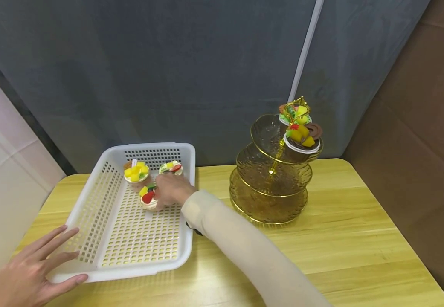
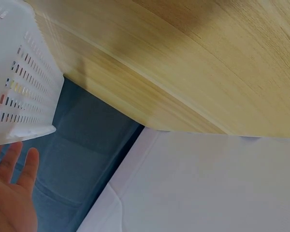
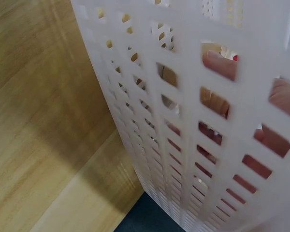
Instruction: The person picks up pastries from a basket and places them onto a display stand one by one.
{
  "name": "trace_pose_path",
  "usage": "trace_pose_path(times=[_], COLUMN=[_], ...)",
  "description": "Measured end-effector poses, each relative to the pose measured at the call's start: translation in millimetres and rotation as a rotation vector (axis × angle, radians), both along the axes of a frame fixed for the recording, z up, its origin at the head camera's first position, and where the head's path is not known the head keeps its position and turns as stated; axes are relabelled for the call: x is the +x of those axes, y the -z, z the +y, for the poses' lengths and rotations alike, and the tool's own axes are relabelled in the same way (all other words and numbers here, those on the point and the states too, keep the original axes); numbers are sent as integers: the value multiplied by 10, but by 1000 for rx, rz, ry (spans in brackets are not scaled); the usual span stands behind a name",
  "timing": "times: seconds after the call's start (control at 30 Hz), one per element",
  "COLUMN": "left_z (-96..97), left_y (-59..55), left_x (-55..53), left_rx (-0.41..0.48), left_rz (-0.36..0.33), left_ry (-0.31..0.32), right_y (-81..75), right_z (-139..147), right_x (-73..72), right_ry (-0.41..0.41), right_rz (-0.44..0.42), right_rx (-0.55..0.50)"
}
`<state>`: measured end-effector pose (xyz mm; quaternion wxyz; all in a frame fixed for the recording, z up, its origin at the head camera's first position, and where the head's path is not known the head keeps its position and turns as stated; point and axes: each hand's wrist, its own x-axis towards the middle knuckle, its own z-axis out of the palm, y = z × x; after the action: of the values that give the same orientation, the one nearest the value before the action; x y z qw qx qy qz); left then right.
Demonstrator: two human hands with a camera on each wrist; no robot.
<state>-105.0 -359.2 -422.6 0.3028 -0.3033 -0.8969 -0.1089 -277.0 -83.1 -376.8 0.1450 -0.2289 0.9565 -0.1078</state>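
Fruit-topped cup [image 1: 148, 200] toward the basket's [image 1: 129, 273] far edge.
Likely light, stiff; I'd grip its sides. Left hand [image 1: 33, 270] spread at near-left corner; whether right hand [image 1: 172, 188] pinches, I can't tell.

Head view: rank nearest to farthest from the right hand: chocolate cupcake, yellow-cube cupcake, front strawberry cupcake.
1. Front strawberry cupcake: beside the right hand.
2. Yellow-cube cupcake: farther left in the basket.
3. Chocolate cupcake: on the stand, right side.

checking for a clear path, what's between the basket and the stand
In the head view, a bare strip of table lies between basket and stand, with the right sleeve above its near part.
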Motion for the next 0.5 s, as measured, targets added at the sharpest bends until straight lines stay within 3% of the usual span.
trace_pose_path(times=[0.5], left_z=[-4], left_y=[3], left_x=[11], left_rx=[9], left_rz=[-17], left_ry=[-15], right_y=[12], right_z=[10], right_x=[2], right_ry=[-45], right_rz=[-11], right_rx=[-32])
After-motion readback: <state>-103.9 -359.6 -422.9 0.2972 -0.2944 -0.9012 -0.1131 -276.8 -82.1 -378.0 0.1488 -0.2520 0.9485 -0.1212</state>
